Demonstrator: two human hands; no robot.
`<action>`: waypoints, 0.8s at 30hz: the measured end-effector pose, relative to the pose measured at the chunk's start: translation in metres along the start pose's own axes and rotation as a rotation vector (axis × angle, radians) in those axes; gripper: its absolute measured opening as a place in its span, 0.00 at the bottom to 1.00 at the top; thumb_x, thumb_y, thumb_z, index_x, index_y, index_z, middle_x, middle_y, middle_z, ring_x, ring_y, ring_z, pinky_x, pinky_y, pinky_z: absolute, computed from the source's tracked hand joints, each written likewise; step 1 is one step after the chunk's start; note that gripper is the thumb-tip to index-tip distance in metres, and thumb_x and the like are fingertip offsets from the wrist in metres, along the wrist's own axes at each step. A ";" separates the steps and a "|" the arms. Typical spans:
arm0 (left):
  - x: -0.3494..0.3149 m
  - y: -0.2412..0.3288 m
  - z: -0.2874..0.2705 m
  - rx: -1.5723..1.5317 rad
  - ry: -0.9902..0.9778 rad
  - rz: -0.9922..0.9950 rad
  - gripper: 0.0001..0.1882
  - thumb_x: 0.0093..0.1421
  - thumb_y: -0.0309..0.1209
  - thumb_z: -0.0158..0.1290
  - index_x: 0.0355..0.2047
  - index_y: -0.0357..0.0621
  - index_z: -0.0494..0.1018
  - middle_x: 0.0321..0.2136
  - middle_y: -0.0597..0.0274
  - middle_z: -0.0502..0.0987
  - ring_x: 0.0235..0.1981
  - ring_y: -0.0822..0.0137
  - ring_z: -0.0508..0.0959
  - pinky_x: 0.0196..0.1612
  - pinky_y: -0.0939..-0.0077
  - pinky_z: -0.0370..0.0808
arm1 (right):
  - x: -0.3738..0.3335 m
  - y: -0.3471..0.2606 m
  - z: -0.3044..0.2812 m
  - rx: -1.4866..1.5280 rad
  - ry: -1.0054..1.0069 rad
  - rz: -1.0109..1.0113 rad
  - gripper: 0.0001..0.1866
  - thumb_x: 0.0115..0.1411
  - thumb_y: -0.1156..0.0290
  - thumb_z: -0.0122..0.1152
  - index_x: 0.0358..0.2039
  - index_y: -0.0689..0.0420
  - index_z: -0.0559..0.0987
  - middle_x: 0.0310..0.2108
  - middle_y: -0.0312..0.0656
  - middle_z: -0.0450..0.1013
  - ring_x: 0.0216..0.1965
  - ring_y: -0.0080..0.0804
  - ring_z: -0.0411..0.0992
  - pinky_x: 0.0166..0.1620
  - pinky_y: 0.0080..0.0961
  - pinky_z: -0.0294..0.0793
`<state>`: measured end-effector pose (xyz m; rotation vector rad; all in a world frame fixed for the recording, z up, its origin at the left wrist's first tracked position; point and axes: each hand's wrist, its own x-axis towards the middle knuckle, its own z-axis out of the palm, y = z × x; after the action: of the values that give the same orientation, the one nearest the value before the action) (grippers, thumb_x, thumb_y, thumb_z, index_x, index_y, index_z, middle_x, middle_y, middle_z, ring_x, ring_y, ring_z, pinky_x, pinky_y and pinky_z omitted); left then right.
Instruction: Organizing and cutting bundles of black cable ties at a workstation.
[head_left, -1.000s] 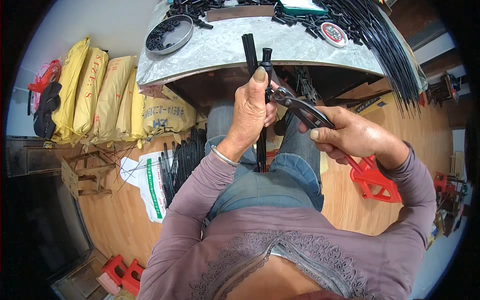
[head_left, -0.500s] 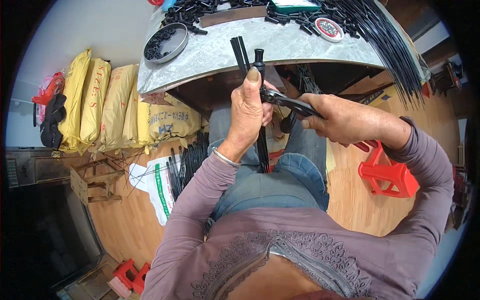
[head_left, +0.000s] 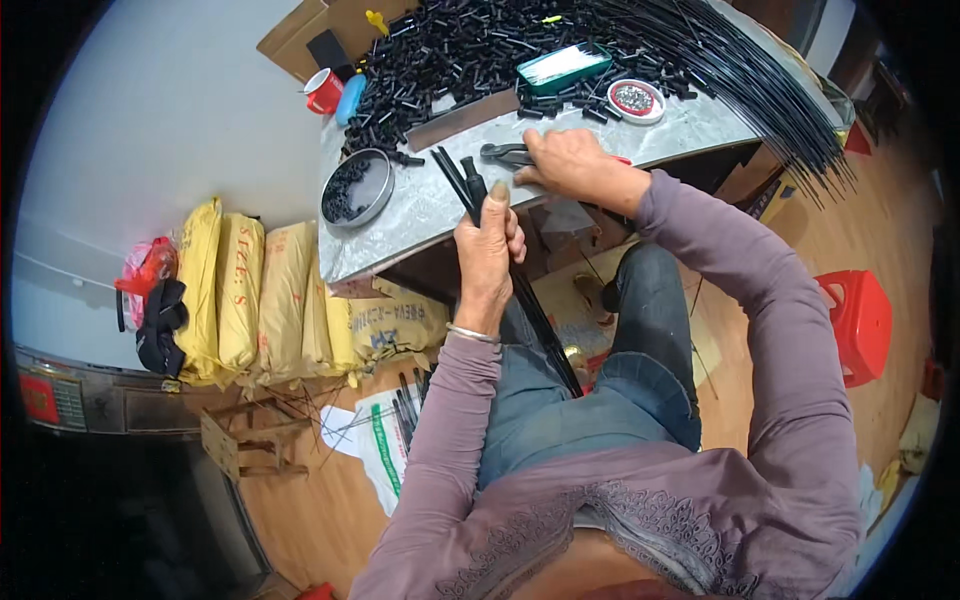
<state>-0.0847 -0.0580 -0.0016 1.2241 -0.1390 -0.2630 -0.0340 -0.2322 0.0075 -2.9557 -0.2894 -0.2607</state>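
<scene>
My left hand (head_left: 484, 262) is closed around a bundle of long thin black rods (head_left: 545, 335), which run down toward my lap. Above its thumb, a black stepped tubular fitting (head_left: 474, 183) stands up beside the upper rod ends. My right hand (head_left: 582, 166) grips a pair of pliers (head_left: 506, 154) by the handles, low over the table's front edge. The dark jaws point left, toward the fitting but apart from it. A bit of red handle shows past the hand. Whether the pliers touch the table I cannot tell.
Black tubular fittings (head_left: 455, 60) heap over the table (head_left: 420, 215). On it are a round tin (head_left: 385, 205) of small black parts, a green tray (head_left: 560, 85), a dish of small metal pieces (head_left: 635, 100) and more rods (head_left: 760, 80). Yellow sacks (head_left: 240, 300) stand left; a red stool (head_left: 860, 325) right.
The pliers have come off the fitting in my left hand; my right hand has carried them up and forward to the table's edge. My view has shifted, showing more of the table.
</scene>
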 end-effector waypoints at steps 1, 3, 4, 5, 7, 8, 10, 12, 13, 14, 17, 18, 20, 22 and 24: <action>0.000 0.010 0.001 -0.040 -0.072 0.046 0.22 0.63 0.50 0.50 0.21 0.49 0.61 0.16 0.71 0.60 0.14 0.77 0.62 0.15 0.82 0.59 | 0.005 0.001 0.006 0.005 0.070 -0.019 0.26 0.55 0.48 0.59 0.35 0.62 0.70 0.25 0.54 0.75 0.30 0.52 0.76 0.31 0.43 0.74; 0.002 0.032 0.002 -0.087 -0.144 0.222 0.23 0.61 0.52 0.52 0.22 0.46 0.63 0.15 0.70 0.61 0.12 0.77 0.63 0.14 0.82 0.59 | 0.011 -0.010 0.002 0.017 0.046 0.046 0.27 0.54 0.46 0.60 0.36 0.62 0.74 0.32 0.52 0.76 0.37 0.49 0.76 0.39 0.41 0.75; 0.003 0.045 0.003 -0.102 -0.190 0.306 0.24 0.61 0.52 0.52 0.22 0.45 0.63 0.15 0.70 0.61 0.12 0.76 0.63 0.14 0.82 0.59 | 0.010 -0.008 0.008 0.024 0.048 0.040 0.27 0.54 0.46 0.60 0.36 0.62 0.74 0.32 0.52 0.76 0.37 0.49 0.76 0.39 0.41 0.75; 0.005 0.056 0.000 -0.107 -0.214 0.365 0.25 0.61 0.53 0.50 0.23 0.45 0.63 0.15 0.69 0.61 0.13 0.76 0.63 0.15 0.81 0.59 | 0.007 -0.003 0.017 0.019 0.174 0.022 0.26 0.54 0.47 0.60 0.36 0.61 0.73 0.33 0.51 0.74 0.36 0.48 0.75 0.38 0.42 0.74; 0.003 0.086 -0.003 -0.114 -0.174 0.474 0.23 0.62 0.53 0.49 0.24 0.47 0.63 0.16 0.70 0.61 0.13 0.76 0.62 0.14 0.81 0.58 | 0.003 0.002 0.023 -0.048 0.332 0.007 0.22 0.55 0.53 0.60 0.39 0.60 0.72 0.36 0.47 0.71 0.34 0.46 0.73 0.39 0.41 0.71; 0.001 0.100 -0.012 -0.114 -0.129 0.546 0.23 0.62 0.54 0.48 0.23 0.49 0.63 0.16 0.71 0.59 0.13 0.76 0.61 0.15 0.81 0.59 | -0.002 -0.003 0.017 -0.036 0.334 -0.009 0.22 0.55 0.53 0.60 0.39 0.60 0.72 0.36 0.47 0.71 0.34 0.46 0.73 0.39 0.41 0.71; -0.004 0.122 -0.028 -0.218 0.064 0.624 0.24 0.62 0.57 0.47 0.23 0.51 0.62 0.16 0.72 0.58 0.14 0.76 0.60 0.17 0.80 0.59 | -0.022 -0.016 0.001 0.084 0.721 -0.241 0.16 0.55 0.61 0.61 0.37 0.60 0.73 0.32 0.47 0.71 0.30 0.44 0.71 0.37 0.39 0.70; -0.003 0.128 -0.051 -0.360 0.187 0.605 0.25 0.62 0.58 0.45 0.23 0.52 0.62 0.16 0.72 0.57 0.15 0.76 0.59 0.17 0.80 0.58 | -0.068 -0.035 -0.005 0.492 0.481 -0.234 0.08 0.56 0.70 0.59 0.32 0.61 0.74 0.27 0.47 0.69 0.28 0.44 0.69 0.33 0.35 0.68; -0.007 0.131 -0.068 -0.501 0.295 0.589 0.25 0.62 0.60 0.44 0.23 0.53 0.61 0.16 0.72 0.57 0.16 0.75 0.59 0.18 0.80 0.58 | -0.093 -0.054 -0.014 0.791 0.398 -0.268 0.05 0.57 0.75 0.55 0.27 0.63 0.73 0.23 0.49 0.67 0.26 0.43 0.69 0.30 0.31 0.66; -0.003 0.124 -0.088 -0.586 0.339 0.512 0.25 0.61 0.61 0.43 0.24 0.53 0.61 0.16 0.73 0.57 0.16 0.75 0.58 0.19 0.80 0.57 | -0.122 -0.063 -0.026 0.904 0.179 -0.234 0.05 0.59 0.78 0.51 0.27 0.64 0.73 0.23 0.46 0.69 0.26 0.36 0.70 0.28 0.28 0.67; 0.009 0.076 -0.081 -0.946 0.373 0.146 0.26 0.62 0.59 0.44 0.18 0.53 0.61 0.13 0.71 0.63 0.15 0.71 0.63 0.23 0.80 0.64 | -0.187 -0.068 -0.013 1.715 -0.267 0.299 0.19 0.67 0.63 0.45 0.51 0.65 0.69 0.41 0.48 0.72 0.32 0.34 0.75 0.29 0.25 0.77; 0.001 0.058 -0.065 -0.875 0.346 0.110 0.27 0.62 0.59 0.43 0.17 0.54 0.62 0.13 0.69 0.66 0.14 0.69 0.65 0.24 0.76 0.66 | -0.193 -0.059 -0.015 1.863 -0.220 0.388 0.29 0.67 0.52 0.45 0.58 0.63 0.62 0.50 0.50 0.68 0.36 0.34 0.74 0.31 0.25 0.78; -0.010 0.012 -0.037 -0.819 0.336 0.025 0.28 0.60 0.62 0.44 0.20 0.52 0.63 0.13 0.64 0.67 0.16 0.66 0.69 0.26 0.70 0.68 | -0.210 -0.035 -0.018 1.781 0.175 0.208 0.37 0.64 0.42 0.44 0.63 0.58 0.58 0.57 0.45 0.63 0.40 0.27 0.71 0.34 0.21 0.78; -0.035 -0.018 -0.004 -0.928 0.274 -0.145 0.27 0.60 0.61 0.45 0.26 0.49 0.66 0.18 0.61 0.71 0.19 0.63 0.73 0.29 0.68 0.72 | -0.231 0.014 -0.003 1.705 0.473 0.456 0.27 0.66 0.48 0.46 0.54 0.56 0.69 0.49 0.39 0.70 0.32 0.17 0.68 0.29 0.13 0.69; -0.064 -0.052 0.025 -0.649 0.081 -0.411 0.32 0.59 0.62 0.44 0.41 0.43 0.69 0.31 0.57 0.74 0.30 0.58 0.77 0.36 0.62 0.74 | -0.231 0.045 -0.017 1.672 0.490 0.440 0.17 0.68 0.53 0.45 0.40 0.53 0.75 0.37 0.34 0.72 0.26 0.15 0.67 0.26 0.13 0.63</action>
<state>-0.1584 -0.0794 -0.0402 0.6033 0.2586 -0.5654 -0.2503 -0.3197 -0.0257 -1.1922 0.1773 -0.3833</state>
